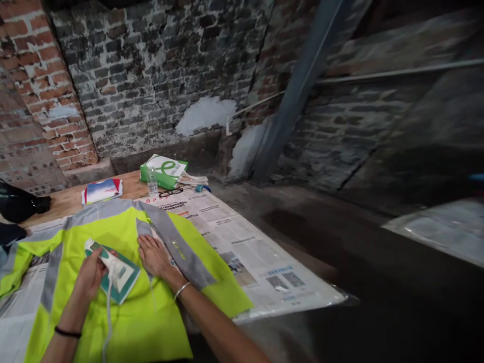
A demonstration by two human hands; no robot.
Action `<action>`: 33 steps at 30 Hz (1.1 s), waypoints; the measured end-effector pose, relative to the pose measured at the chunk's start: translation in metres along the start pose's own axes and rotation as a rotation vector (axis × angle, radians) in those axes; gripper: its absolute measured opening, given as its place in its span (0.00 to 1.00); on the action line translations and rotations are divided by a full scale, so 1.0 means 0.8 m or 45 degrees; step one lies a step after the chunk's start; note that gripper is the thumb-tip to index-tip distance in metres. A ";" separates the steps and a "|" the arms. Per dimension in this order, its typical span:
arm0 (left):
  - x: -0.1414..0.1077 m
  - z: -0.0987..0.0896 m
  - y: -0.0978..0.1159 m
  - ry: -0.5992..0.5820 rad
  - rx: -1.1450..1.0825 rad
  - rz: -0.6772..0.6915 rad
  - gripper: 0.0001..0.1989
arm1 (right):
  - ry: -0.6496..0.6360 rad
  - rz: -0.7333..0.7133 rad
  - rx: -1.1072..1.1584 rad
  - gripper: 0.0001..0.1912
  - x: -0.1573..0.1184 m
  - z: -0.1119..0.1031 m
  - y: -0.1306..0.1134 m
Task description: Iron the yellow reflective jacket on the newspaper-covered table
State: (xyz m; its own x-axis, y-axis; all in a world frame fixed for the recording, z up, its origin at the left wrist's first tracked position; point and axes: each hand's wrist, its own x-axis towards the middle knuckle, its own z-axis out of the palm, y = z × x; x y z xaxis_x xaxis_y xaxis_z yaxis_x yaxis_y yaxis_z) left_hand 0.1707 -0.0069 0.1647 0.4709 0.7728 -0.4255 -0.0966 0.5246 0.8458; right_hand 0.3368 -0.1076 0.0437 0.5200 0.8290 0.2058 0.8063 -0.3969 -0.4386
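Head view, left hand: wrapped around the handle of the iron
Iron: over the yellow-and-grey jacket, contact unclear
Right hand: fingers outstretched, flat on the jacket, beside the iron
Jacket: spread over newspaper on the surface
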 end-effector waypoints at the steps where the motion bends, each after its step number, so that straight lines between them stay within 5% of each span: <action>1: -0.002 -0.012 0.008 -0.043 0.108 -0.033 0.09 | -0.004 0.004 0.003 0.28 0.001 0.000 0.000; 7: -0.003 -0.059 0.042 -0.248 0.501 -0.153 0.07 | -0.028 0.009 -0.064 0.26 0.014 -0.010 -0.016; 16: 0.018 -0.060 0.004 -0.153 0.495 0.110 0.14 | -0.050 -0.188 0.056 0.30 -0.038 -0.007 -0.042; 20: 0.064 -0.037 0.012 -0.263 0.509 0.066 0.17 | 0.004 -0.056 0.121 0.31 -0.056 -0.014 -0.037; 27: 0.118 0.067 0.037 -0.224 0.442 0.120 0.14 | 0.008 0.070 0.098 0.30 -0.043 -0.023 -0.044; 30: 0.110 0.074 0.036 -0.166 0.435 0.121 0.16 | -0.010 0.083 0.122 0.31 -0.044 -0.024 -0.042; 33: 0.089 0.048 0.027 -0.174 0.459 0.099 0.16 | -0.048 0.094 0.145 0.30 -0.046 -0.024 -0.040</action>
State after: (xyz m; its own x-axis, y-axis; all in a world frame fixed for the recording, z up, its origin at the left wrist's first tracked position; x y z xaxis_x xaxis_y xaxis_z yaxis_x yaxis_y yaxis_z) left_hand 0.2361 0.0457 0.1648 0.5894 0.7378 -0.3291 0.1657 0.2883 0.9431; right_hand 0.2972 -0.1325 0.0668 0.5640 0.8143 0.1374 0.7280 -0.4117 -0.5482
